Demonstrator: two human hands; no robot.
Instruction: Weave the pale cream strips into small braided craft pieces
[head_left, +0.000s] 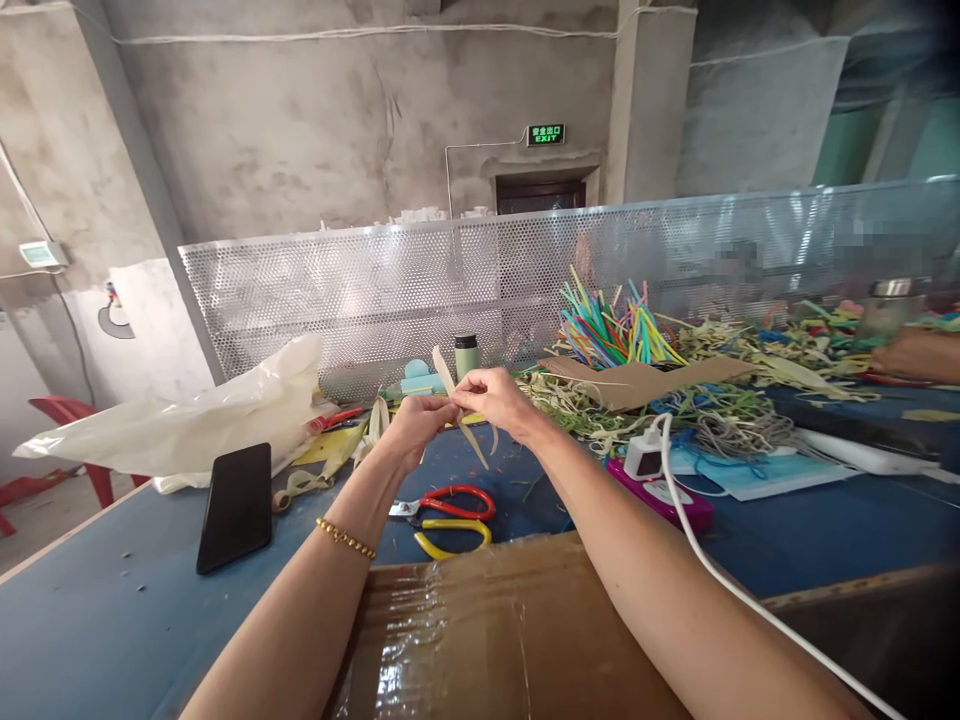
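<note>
My left hand [417,428] and my right hand [493,402] meet above the blue table, fingertips pinched together. Between them is a pale strip [442,368] that looks like dried husk; one end sticks up, and thin ends hang below the fingers. Just which fingers grip which part is hidden. A gold bead bracelet [345,538] circles my left wrist. Below the hands lie scissors [454,505] with one red and one yellow handle. A green bottle [466,356] with a black lid stands behind my right hand.
A cardboard box [480,640] sits under my forearms. A black phone [235,508] and plastic bag [195,405] lie left. Rightward are coloured pipe cleaners [615,325], husk scraps [720,340], a purple power strip [656,495] with a white cable, and another person's hand [919,355].
</note>
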